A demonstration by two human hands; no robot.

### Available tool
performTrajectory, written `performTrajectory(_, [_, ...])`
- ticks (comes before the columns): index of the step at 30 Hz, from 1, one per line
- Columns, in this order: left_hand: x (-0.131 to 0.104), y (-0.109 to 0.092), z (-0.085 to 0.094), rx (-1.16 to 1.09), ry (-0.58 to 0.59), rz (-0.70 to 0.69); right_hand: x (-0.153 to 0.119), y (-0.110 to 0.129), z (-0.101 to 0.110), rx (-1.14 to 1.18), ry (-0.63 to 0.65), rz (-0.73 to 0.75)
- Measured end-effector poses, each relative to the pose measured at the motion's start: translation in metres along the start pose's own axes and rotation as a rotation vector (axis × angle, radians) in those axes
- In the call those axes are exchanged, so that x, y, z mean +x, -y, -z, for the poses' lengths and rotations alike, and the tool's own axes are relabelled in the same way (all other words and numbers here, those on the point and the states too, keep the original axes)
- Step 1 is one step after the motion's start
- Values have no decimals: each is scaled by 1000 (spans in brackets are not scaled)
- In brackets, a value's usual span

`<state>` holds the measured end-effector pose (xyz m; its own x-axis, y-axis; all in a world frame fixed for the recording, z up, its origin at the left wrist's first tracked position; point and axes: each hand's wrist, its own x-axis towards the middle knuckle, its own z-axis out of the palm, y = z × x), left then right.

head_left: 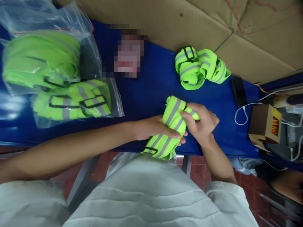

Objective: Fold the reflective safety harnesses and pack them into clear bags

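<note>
A folded bundle of neon green reflective strap [170,117] with grey stripes is held over the front edge of the blue table. My left hand [163,128] is wrapped round its middle, thumb across the front. At the bundle's upper right, my right hand [201,121] pinches a loop of the same strap between thumb and fingers. A black buckle [151,150] shows at the bundle's lower end. Farther back lies a loose, coiled reflective strap [201,67] with a black buckle, touched by neither hand.
Clear plastic bags [94,60] of green reflective straps lie at the left. A pixelated object [129,56] is at the back. A black phone [238,91], a white cable [243,108] and an open cardboard box [262,124] stand at the right. Brown cardboard [161,19] lines the back.
</note>
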<state>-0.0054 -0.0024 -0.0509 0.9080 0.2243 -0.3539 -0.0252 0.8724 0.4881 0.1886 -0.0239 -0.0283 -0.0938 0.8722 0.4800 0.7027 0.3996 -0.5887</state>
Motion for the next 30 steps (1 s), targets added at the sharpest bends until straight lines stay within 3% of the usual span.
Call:
performTrajectory(3, [-1, 1, -1, -25, 71, -22, -4, 2, 1, 51, -62, 16])
performTrajectory(6, [-3, 1, -2, -40, 69, -29, 0, 1, -2, 161, -118, -131])
performTrajectory(10, [-2, 1, -2, 5, -20, -32, 9, -4, -7, 319, -153, -329])
performTrajectory(14, [-2, 0, -2, 54, -69, -46, 14, -7, -11, 580, -15, -648])
performTrajectory(17, [-3, 0, -2, 121, -83, -75, 17, -10, -11, 740, 197, -844])
performTrajectory(19, [-3, 1, -1, 177, -91, -83, 19, -13, -10, 793, 321, -901])
performTrajectory(26, [1, 8, 0, 266, -104, -108, 18, -26, -10, 660, 341, -734])
performTrajectory(30, [1, 8, 1, 274, -80, -111, 16, -28, -12, 469, 255, -458])
